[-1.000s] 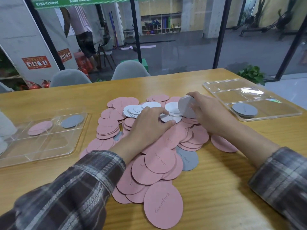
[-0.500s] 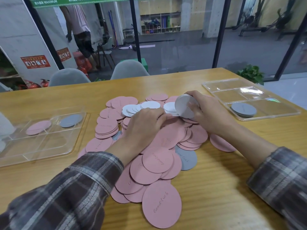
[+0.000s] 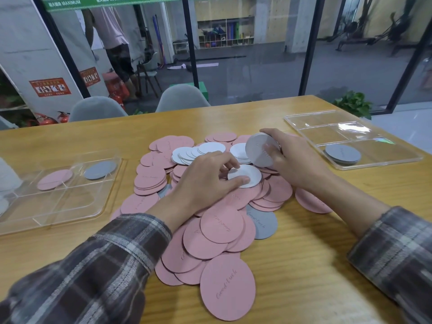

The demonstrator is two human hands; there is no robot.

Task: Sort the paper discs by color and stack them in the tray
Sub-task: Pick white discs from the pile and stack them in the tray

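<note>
Round paper discs point(image 3: 219, 228), mostly pink, lie heaped mid-counter point(image 3: 304, 265). The left hand point(image 3: 208, 183) pinches one white disc point(image 3: 247, 175) on the heap. The right hand's point(image 3: 297, 160) fingers grasp a tilted stack of white discs point(image 3: 260, 149). A clear plastic tray point(image 3: 350, 127) at two o'clock holds grey discs point(image 3: 342, 153). A second clear tray point(image 3: 58, 206) at nine o'clock holds a pink disc point(image 3: 55, 180) and a grey disc point(image 3: 100, 170).

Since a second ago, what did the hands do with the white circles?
The left hand now pinches one white disc, pulled clear atop the pile. The right hand still holds its white stack, tilted. The left tray, right tray and pink discs stayed put.
</note>
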